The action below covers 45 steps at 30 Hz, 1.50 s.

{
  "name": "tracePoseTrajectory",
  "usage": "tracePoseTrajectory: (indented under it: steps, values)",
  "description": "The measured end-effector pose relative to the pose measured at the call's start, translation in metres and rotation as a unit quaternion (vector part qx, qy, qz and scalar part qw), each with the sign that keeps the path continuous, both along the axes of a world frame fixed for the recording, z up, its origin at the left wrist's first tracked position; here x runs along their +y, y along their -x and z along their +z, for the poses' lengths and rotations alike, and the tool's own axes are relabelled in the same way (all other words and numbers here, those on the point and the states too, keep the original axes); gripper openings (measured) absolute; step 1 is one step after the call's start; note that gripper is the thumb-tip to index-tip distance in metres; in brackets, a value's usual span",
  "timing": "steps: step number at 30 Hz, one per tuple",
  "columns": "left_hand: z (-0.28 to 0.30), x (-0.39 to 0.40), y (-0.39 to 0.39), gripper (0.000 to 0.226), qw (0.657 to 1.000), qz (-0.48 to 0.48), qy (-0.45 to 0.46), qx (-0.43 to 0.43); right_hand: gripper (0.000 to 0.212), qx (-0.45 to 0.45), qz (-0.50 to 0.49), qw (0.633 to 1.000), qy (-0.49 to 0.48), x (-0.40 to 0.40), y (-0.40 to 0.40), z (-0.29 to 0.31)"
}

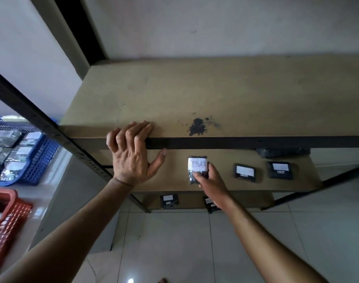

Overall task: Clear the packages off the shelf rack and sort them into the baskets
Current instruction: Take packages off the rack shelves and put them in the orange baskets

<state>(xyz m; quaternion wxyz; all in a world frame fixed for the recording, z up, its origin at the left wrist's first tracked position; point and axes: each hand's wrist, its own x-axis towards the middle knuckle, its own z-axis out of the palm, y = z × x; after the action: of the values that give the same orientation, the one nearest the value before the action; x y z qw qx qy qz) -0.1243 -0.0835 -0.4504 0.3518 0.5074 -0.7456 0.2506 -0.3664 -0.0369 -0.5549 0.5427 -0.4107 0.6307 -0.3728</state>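
I see my left hand (131,154) resting on the front edge of the shelf rack's (195,94) top board, fingers curled over the edge and thumb spread below; that grip holds no package. My right hand (209,180) is below that board, its grip clamped on a black package (197,166) with a white label reading RETURN, at the middle shelf. Right of it on that shelf lie two more black packages (244,172). Left of the rack stand a blue basket (41,160) holding packages and a red basket (9,219).
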Motion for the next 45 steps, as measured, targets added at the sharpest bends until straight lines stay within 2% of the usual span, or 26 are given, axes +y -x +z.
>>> tracePoseTrajectory:
  steps: [6, 11, 16, 21, 25, 31, 39, 45]
  values:
    - [0.050, 0.040, -0.008, 0.064, 0.980, -0.053, -0.191, -0.016, 0.026, -0.048, 0.020, 0.998, 0.023, 0.070, -0.023, 0.083]
    - [0.072, 0.102, -0.044, 0.055, 0.959, -0.077, -0.274, 0.006, 0.025, -0.070, 0.054, 0.996, 0.019, 0.104, -0.057, 0.139]
    - [0.079, 0.151, -0.133, 0.052, 0.936, -0.042, -0.351, 0.003, 0.021, -0.078, 0.087, 0.993, 0.027, 0.118, -0.114, 0.177]
    - [0.087, 0.185, -0.254, 0.051, 0.932, 0.015, -0.362, 0.020, 0.027, -0.056, 0.131, 0.989, 0.036, 0.115, -0.213, 0.190]
    - [0.096, 0.210, -0.357, 0.047, 0.923, 0.033, -0.381, 0.047, 0.037, -0.052, 0.142, 0.988, 0.043, 0.114, -0.321, 0.190]
    - [0.107, 0.248, -0.516, 0.047, 0.907, 0.058, -0.411, 0.074, 0.038, -0.048, 0.154, 0.986, 0.043, 0.116, -0.483, 0.191]
    - [0.097, 0.273, -0.675, 0.040, 0.889, 0.142, -0.417, 0.123, 0.021, -0.001, 0.244, 0.968, 0.061, 0.107, -0.645, 0.195]
    - [0.080, 0.263, -0.775, 0.040, 0.872, 0.179, -0.441, 0.116, 0.020, -0.001, 0.254, 0.966, 0.048, 0.078, -0.746, 0.180]
